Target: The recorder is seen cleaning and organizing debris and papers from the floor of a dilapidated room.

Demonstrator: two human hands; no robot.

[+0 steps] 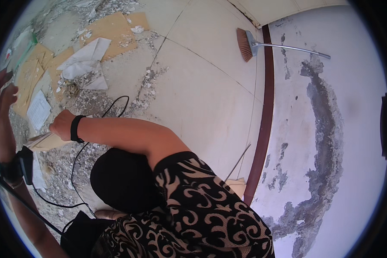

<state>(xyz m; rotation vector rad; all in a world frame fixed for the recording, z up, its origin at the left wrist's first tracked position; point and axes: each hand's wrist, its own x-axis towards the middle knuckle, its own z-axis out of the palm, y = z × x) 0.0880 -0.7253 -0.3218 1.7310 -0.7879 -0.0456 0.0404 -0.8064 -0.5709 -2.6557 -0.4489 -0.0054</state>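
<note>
My right hand [64, 125], with a black band at its wrist, is closed on the edge of a stack of tan paper sheets or envelopes [53, 143] low over the littered floor. At the far left rim my left hand [1, 103] is raised with fingers apart and nothing visible in it. A black device is strapped to its wrist. Between and beyond the hands lie tan sheets [29, 75], a white paper with writing [39, 109] and crumpled white paper [80, 63]. Grit and plaster flakes [93, 101] surround them.
A broom [247, 45] leans against the wall, past the dark red skirting [267, 84]. The wall has peeling grey patches [325, 116]. A black cable [72, 172] loops across the debris near my knees. By the skirting are a thin rod [238, 162] and tan sheets [238, 185].
</note>
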